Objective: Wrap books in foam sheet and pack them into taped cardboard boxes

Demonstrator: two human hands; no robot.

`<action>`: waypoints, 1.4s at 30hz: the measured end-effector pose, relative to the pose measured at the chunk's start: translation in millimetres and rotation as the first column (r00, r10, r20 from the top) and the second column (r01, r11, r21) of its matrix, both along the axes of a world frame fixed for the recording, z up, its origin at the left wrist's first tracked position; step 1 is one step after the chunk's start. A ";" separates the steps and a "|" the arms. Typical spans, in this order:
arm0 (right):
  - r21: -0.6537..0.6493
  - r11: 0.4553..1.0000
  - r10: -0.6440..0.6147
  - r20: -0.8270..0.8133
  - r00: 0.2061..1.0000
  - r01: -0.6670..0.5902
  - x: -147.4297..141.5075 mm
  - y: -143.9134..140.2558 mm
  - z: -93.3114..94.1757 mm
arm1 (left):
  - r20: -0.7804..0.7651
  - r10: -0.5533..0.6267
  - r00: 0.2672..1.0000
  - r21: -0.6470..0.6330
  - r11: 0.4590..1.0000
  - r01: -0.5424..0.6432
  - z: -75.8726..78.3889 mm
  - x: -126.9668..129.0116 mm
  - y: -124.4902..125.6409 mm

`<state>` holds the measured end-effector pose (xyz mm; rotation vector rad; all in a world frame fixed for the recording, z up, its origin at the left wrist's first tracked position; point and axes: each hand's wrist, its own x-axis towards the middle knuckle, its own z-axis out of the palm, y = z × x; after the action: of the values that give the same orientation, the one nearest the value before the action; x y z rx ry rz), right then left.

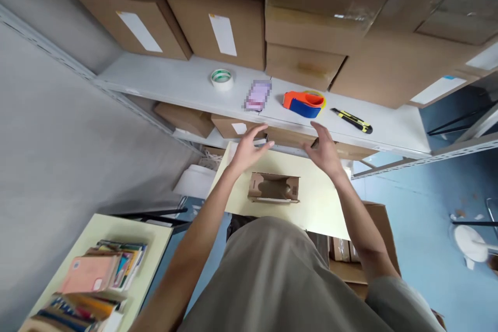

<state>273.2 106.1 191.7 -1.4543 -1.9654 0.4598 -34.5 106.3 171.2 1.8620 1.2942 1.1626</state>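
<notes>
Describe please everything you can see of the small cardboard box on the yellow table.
The small cardboard box is brown, plain cardboard, open at the top, with its flaps folded out at both ends. Its inside looks empty, though part lies in shadow. It rests flat on the pale yellow table, near the middle. Nothing touches it: the left hand and right hand are open above the table's far edge, beyond the box.

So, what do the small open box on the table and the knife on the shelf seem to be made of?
The small open box looks like plain brown cardboard, matte, with folded flaps. The knife seems to have a yellow and black plastic body, slightly glossy; its blade does not show. Both hands hover empty above the box.
</notes>
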 end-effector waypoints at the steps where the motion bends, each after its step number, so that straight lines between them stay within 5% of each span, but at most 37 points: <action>1: 0.048 0.999 -0.002 0.066 0.998 -0.001 -4.5 20.5 12.0 | 0.001 -0.014 1.000 0.036 0.999 0.014 14.7 10.1 13.0; 6: -0.090 0.989 -0.072 0.397 0.915 0.117 -30.5 113.2 32.1 | 0.006 -0.055 0.998 0.172 0.984 0.053 52.1 51.3 58.0; 12: -0.198 0.970 -0.030 0.476 0.879 0.141 -38.0 148.9 28.4 | 0.128 -0.067 0.989 0.095 0.994 0.055 43.2 61.5 45.2; 17: -0.149 0.984 -0.030 0.385 0.922 0.094 -23.8 101.5 20.4 | 0.257 0.007 0.966 -0.068 0.998 0.011 12.4 49.9 -14.1; 21: -0.215 0.975 0.056 -0.034 0.998 -0.062 -31.2 18.2 -0.7 | 0.384 0.097 0.918 -0.172 0.985 -0.032 -16.2 47.9 -78.3; 24: -0.303 0.926 0.095 -0.389 0.916 -0.224 -53.7 -42.5 -19.7 | 0.438 0.176 0.881 -0.201 0.975 -0.095 -29.2 50.0 -117.2; 27: -0.395 0.871 0.049 -0.522 0.851 -0.293 -78.6 -79.8 -37.6 | 0.420 0.253 0.872 -0.225 0.959 -0.170 -35.9 46.9 -138.8; 34: -0.467 0.826 0.030 -0.521 0.853 -0.314 -103.8 -95.4 -62.4 | 0.368 0.227 0.902 -0.247 0.959 -0.141 -37.1 23.9 -155.6; 37: -0.467 0.814 0.090 -0.487 0.869 -0.346 -102.7 -100.1 -57.0 | 0.329 0.231 0.916 -0.248 0.957 -0.152 -33.3 8.0 -159.7; 42: -0.500 0.715 0.271 -0.445 0.853 -0.488 -87.3 -112.7 -33.2 | 0.449 0.288 0.846 -0.351 0.927 -0.130 -21.7 -33.0 -156.6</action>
<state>185.9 -6.6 158.5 -1.1623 -1.9060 1.5478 -67.4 -50.3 149.5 1.1124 1.3062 1.3484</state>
